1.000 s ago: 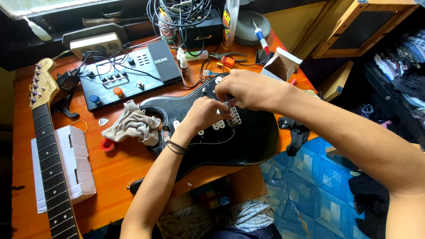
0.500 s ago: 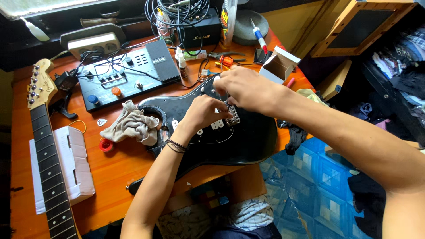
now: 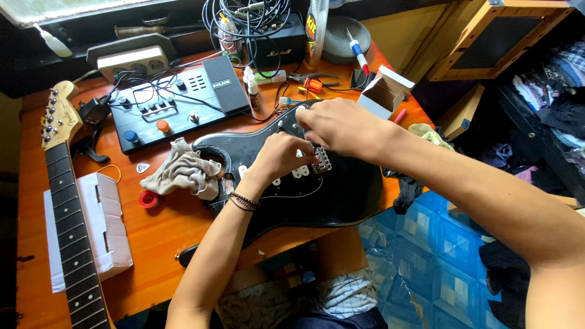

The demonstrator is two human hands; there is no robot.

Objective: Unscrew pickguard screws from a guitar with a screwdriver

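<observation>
A black electric guitar body point(image 3: 329, 195) without its neck lies on the orange wooden table point(image 3: 164, 244). My left hand point(image 3: 281, 155) rests on the pickguard with fingers curled toward the chrome bridge point(image 3: 322, 161). My right hand point(image 3: 341, 127) reaches over from the right and covers the bridge's upper part; its fingertips are pinched at the bridge. What it pinches is hidden. A beige rag point(image 3: 183, 173) lies on the body's upper horn, left of my left hand.
A detached guitar neck point(image 3: 70, 231) rests on a white box point(image 3: 109, 228) at the left. A black effects pedal board point(image 3: 170, 103), cables, small bottles, pliers and an open white carton point(image 3: 384, 94) crowd the back. A red ring point(image 3: 146, 198) and a pick lie near the rag.
Both hands stay at the bridge; my right hand has shifted slightly up and to the left over it. The guitar body has not moved.
</observation>
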